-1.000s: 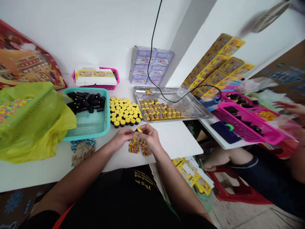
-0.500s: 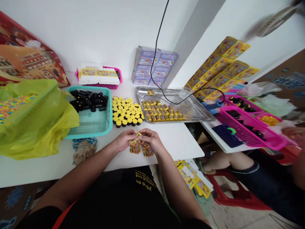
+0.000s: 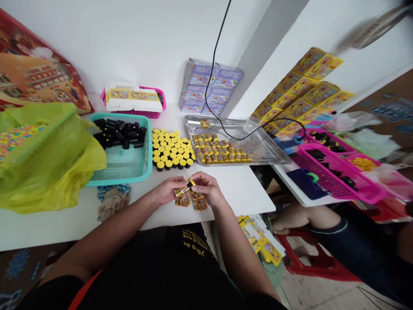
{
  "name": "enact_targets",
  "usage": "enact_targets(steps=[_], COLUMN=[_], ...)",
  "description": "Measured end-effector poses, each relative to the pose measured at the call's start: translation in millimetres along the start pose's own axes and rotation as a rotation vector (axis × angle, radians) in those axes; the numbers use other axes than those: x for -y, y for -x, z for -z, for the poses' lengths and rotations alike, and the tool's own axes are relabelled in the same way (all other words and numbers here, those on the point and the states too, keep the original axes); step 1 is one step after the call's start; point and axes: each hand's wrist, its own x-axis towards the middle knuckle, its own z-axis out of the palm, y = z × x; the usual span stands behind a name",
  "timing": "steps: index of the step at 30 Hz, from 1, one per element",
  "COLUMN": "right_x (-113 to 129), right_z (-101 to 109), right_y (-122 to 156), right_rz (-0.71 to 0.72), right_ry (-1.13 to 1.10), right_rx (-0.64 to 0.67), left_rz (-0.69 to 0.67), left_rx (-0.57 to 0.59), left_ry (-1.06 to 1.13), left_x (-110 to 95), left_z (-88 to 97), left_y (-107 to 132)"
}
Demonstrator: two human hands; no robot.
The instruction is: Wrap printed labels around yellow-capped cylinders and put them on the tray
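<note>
My left hand pinches a small shiny printed plastic sleeve, tilted just above the table. Between the fingers of my right hand is a small black container with a yellow lid, its dark end close to the sleeve's opening. Whether the container has entered the sleeve I cannot tell. Below both hands lie flat piles of yellow printed sleeves on the white table. Beyond them stand several black containers with yellow lids, packed close together.
A teal basket holds black containers, with a yellow plastic bag to its left. Wrapped containers fill part of a metal tray. Purple boxes stand at the wall. A cloth lies at left; another person's leg is at right.
The black container with the yellow lid now shows in my right hand, beside the sleeve in my left. My hands stay in nearly the same place.
</note>
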Motion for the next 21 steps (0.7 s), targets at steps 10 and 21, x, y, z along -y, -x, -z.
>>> enact_targets(steps=[10,21], right_x=[2,-33], right_z=[-33,-38], right_y=[6,-7], right_rz=[0.435,0.502], right_ry=[0.617,0.717], right_rx=[-0.138,-0.418], left_rz=[-0.144,0.011], left_rx=[-0.172,-0.322], left_ry=[0.013,-0.115], left_x=[-5,-14], left_z=[1.6,-0.3], left_y=[2,0])
